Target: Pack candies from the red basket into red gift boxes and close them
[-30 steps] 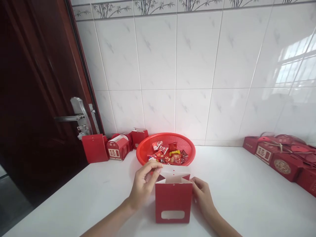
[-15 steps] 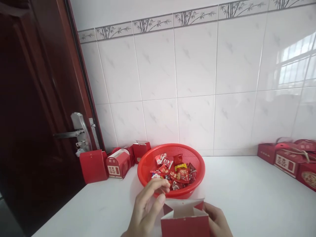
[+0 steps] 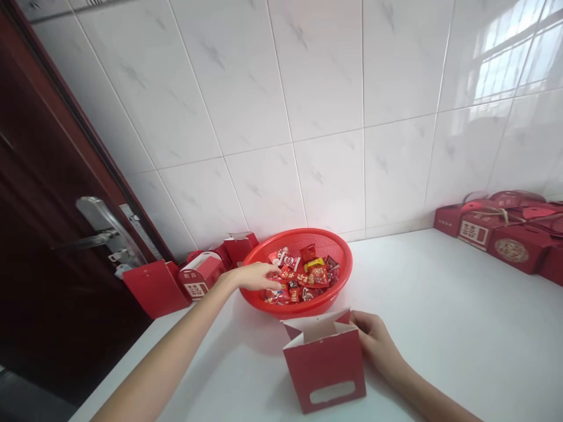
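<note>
Red box (image 3: 325, 366) — right hand's (image 3: 376, 340) fingers gripping its upper right side.
Left hand's (image 3: 260, 276) fingers, parted — over candies (image 3: 317, 275) in the basket (image 3: 345, 258) by the bench's (image 3: 422, 305) back edge.

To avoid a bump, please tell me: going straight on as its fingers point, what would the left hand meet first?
The left hand would probably meet the red-wrapped sweets in the basket first; its height above them is unclear.
</note>
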{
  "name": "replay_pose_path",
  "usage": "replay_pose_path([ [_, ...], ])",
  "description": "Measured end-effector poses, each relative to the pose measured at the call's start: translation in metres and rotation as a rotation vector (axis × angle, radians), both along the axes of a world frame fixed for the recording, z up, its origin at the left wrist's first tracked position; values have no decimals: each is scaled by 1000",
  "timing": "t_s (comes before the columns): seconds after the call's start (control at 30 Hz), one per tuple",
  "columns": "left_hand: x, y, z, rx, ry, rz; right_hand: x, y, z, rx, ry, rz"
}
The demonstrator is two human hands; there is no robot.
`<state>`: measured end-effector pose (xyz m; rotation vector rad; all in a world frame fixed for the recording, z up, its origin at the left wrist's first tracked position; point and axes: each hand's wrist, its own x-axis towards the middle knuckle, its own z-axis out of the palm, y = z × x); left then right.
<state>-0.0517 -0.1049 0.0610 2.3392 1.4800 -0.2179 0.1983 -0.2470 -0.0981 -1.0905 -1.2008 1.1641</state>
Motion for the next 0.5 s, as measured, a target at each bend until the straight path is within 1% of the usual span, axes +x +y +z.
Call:
replay_pose_path([
  [0.07, 6, 8, -11, -48, 112, -9, 1, -1, 2, 3, 2, 11],
  [0.13, 13, 11, -25, -80, 187, -32, 2, -1, 3, 4, 2, 17],
  [0.2, 20, 12, -37, -88, 221, -55, 2, -2, 4, -5, -7, 16],
  [0.27, 24, 15, -46, -75, 225, -68, 3, -1, 3, -23, -25, 11],
  [0.37, 25, 23, -50, -30, 171, -79, 3, -1, 0, -40, -47, 1],
  [0.5, 24, 33, -47, 85, -27, -68, 4, -1, -1, -41, -49, 4],
])
